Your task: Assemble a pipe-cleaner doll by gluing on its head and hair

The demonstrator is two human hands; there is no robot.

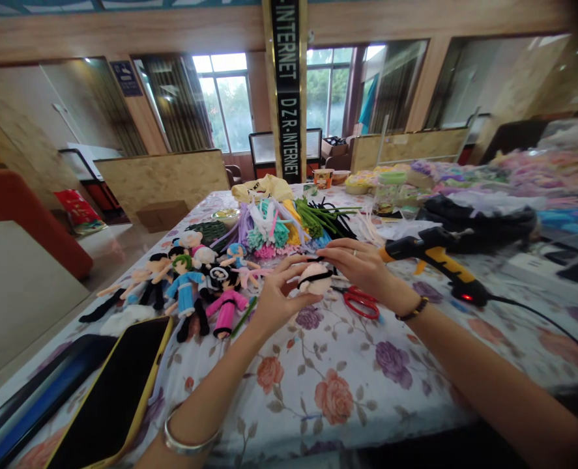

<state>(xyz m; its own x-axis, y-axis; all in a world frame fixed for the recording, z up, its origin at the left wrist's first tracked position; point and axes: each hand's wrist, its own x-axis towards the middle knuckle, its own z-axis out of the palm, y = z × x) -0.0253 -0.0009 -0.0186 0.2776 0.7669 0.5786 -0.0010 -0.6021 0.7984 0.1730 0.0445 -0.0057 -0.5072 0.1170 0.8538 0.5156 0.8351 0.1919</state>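
Observation:
My left hand [275, 296] is curled around a small pale doll head [315, 279] with a black band across it, held just above the floral tablecloth [347, 378]. From the right, my right hand [361, 264] pinches the top of the same head with its fingertips; a ring and a dark bead bracelet show on it. Red scissors [361, 301] lie right under my right wrist. A black and yellow glue gun [438, 260] stands just right of that hand.
Several finished pipe-cleaner dolls [191, 290] lie left of my hands. A heap of coloured pipe cleaners [289, 228] sits behind them. A phone in a yellow case [115, 391] lies at the near left. Jars, cups and yarn crowd the far right.

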